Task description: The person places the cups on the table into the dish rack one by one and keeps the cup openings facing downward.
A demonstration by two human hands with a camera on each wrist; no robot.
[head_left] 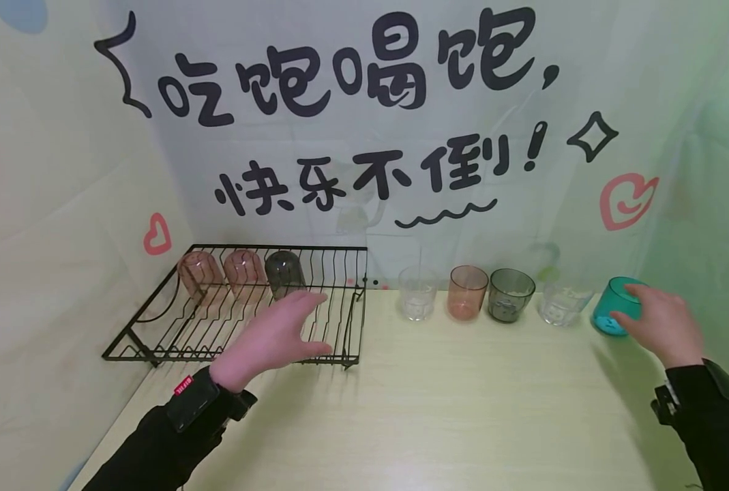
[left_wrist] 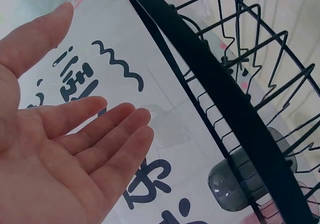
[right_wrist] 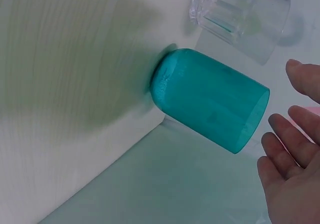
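Observation:
My left hand (head_left: 278, 337) hovers over the front of a black wire rack (head_left: 364, 307), thumb and fingers spread with nothing between them. In the left wrist view its palm and fingers (left_wrist: 115, 139) show beside the rack's front bar. Behind it a dark grey glass (head_left: 284, 269) stands upside down in the rack. My right hand (head_left: 667, 324) is at a teal glass (head_left: 612, 307) on the far right, thumb and fingers apart. The right wrist view shows the teal glass upright, with a gap between its rim and the fingertips (right_wrist: 275, 121).
Two pink glasses (head_left: 200, 273) stand upside down at the rack's left. Along the back of the table (head_left: 462, 409) stand a clear glass (head_left: 417, 293), an orange-pink glass (head_left: 467, 293), a grey glass (head_left: 510, 296) and another clear glass (head_left: 562, 305). A printed cloth (head_left: 339, 150) hangs behind.

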